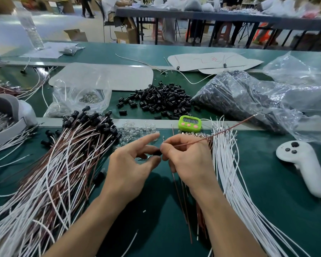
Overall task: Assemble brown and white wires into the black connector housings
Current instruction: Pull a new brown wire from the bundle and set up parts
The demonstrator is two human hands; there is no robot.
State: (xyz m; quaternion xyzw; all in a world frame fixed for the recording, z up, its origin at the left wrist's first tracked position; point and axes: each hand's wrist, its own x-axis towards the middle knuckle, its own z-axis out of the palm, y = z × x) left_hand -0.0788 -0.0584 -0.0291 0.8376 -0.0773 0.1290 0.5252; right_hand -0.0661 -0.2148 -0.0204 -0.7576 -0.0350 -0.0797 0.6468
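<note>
Both hands were observed above the green mat (pixel 267 182), meeting just in front of the green timer (pixel 189 123), which is taken as the reference for all positions. The left hand (pixel 132 164) was found partly closed: thumb and middle fingers were pinched on a small black connector housing (pixel 157 153), while the index finger was held extended toward the timer. The right hand (pixel 189 160) was closed, with thumb and forefinger pinched on a brown wire (pixel 217 134) at the housing's end; the wire's free length was seen running up and to the right, past the timer. Whether the wire's terminal was seated in the housing could not be determined. Further brown wires were gripped or trapped beneath the right palm and hung toward the viewer.

To the left of the timer, and nearer the viewer, a large bundle of finished brown and white leads (pixel 59 173) with black housings attached was recorded. To the right of the timer, a sheaf of loose white wires (pixel 235 179) was laid, and beyond it a white handheld controller (pixel 302 164). Behind the timer, a heap of loose black housings (pixel 163 101) was noted, with a clear plastic bag of further housings (pixel 239 97) to its right.
</note>
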